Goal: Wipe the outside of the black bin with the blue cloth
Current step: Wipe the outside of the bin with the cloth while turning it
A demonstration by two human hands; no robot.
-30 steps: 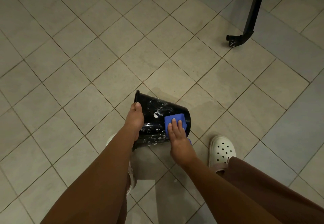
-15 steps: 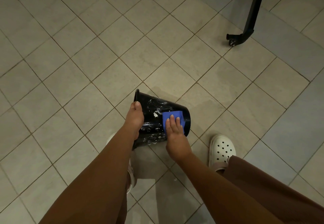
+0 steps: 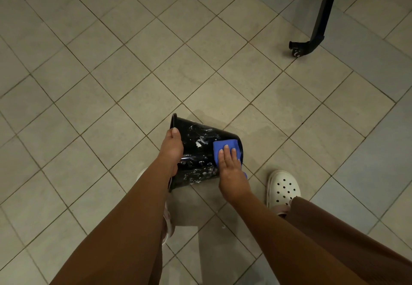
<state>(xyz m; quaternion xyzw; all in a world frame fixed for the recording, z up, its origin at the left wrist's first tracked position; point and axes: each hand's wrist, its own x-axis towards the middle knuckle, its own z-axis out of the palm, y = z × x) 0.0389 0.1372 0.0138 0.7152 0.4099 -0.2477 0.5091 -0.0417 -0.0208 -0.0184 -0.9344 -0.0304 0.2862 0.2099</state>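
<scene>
The black bin (image 3: 198,153) lies tipped on its side on the tiled floor, its rim to the left and its base to the right, with white foamy smears over its outer wall. My left hand (image 3: 170,147) grips the rim end and holds the bin steady. A folded blue cloth (image 3: 225,145) lies on the bin's wall near the base. My right hand (image 3: 230,166) presses flat on the cloth with straight fingers; a corner of cloth shows below the hand.
A white perforated clog (image 3: 283,187) on my right foot stands just right of the bin. A black furniture leg with a castor (image 3: 297,49) is at the upper right. Beige tiled floor (image 3: 111,84) spreads all around, with a wet patch near the bin.
My right hand has slid the blue cloth a little up and to the left along the bin's wall, then settled near the base. The left hand and bin have stayed put.
</scene>
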